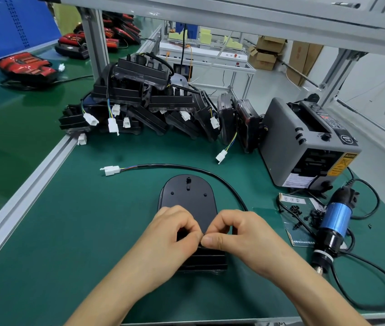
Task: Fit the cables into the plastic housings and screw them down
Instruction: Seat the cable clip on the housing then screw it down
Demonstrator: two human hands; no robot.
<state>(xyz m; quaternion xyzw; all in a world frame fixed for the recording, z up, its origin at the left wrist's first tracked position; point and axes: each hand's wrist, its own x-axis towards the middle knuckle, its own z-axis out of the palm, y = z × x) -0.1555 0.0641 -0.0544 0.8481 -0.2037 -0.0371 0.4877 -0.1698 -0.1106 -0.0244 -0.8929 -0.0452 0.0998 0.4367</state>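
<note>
A black plastic housing (188, 196) lies flat on the green mat in front of me, rounded end away from me. A black cable (210, 172) curves from under my right hand around the housing to a white connector (111, 170) at the left. My left hand (170, 234) and my right hand (236, 234) sit side by side over the near half of the housing, fingers curled, thumbs and fingertips meeting on something small that the hands hide. The near ribbed end of the housing (203, 260) shows below them.
A pile of black housings with cables and white plugs (139, 102) lies at the back. A grey tape dispenser (304, 142) stands at the right. An electric screwdriver with a blue body (332, 222) and loose black screws on a card (304, 212) lie to my right.
</note>
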